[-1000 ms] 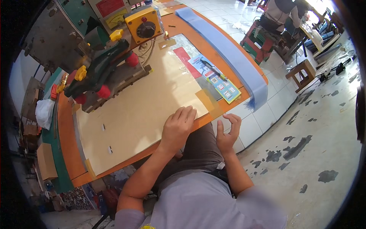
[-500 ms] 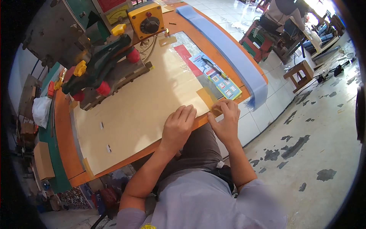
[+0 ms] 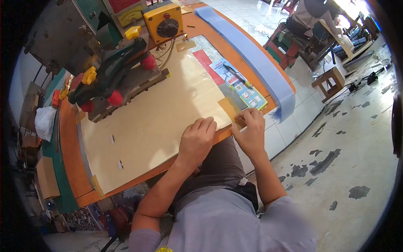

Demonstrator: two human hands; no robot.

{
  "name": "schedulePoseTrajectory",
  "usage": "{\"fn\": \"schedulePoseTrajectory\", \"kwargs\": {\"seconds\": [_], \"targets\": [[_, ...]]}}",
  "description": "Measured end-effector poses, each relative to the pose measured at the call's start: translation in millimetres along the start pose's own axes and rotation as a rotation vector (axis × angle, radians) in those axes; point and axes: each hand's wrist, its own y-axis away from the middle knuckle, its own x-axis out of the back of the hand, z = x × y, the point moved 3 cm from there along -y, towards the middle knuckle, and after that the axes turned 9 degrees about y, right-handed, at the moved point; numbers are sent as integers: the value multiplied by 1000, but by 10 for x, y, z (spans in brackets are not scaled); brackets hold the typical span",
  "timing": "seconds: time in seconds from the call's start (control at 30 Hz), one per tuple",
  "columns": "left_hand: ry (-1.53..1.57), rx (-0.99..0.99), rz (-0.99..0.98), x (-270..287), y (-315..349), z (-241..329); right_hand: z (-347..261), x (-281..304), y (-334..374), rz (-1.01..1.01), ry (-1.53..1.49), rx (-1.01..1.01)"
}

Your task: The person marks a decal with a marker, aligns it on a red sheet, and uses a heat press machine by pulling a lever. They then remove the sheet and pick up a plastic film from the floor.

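A large cream paper sheet covers much of the orange table, with brown tape at its corners. On the sheet's near edge rests my left hand, fingers bent and pressed together; whatever lies under them is hidden. Just to its right, my right hand is closed at the sheet's near right corner, thumb and fingers pinching the strip of brown tape there. Two small dark-and-white pieces, one of them a little tab, lie on the left of the sheet.
A machine with a dark green handle and red knobs stands at the far left, beside a yellow box with a dial. A blue leaflet with a pen and a long bluish plastic strip lie right. A wooden stool stands beyond.
My right hand has shifted very slightly to the right at the taped corner. My left hand stays on the sheet's edge, and the rest looks the same.
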Motion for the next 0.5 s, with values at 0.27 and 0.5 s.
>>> {"fn": "schedulePoseTrajectory", "kwargs": {"seconds": [0.27,0.5], "targets": [[-1,6,-42,-9,-14,-4,-72,73,-24,5,195,322],[88,23,-138,30,-125,106,-10,-39,-87,-135,423,428]]}}
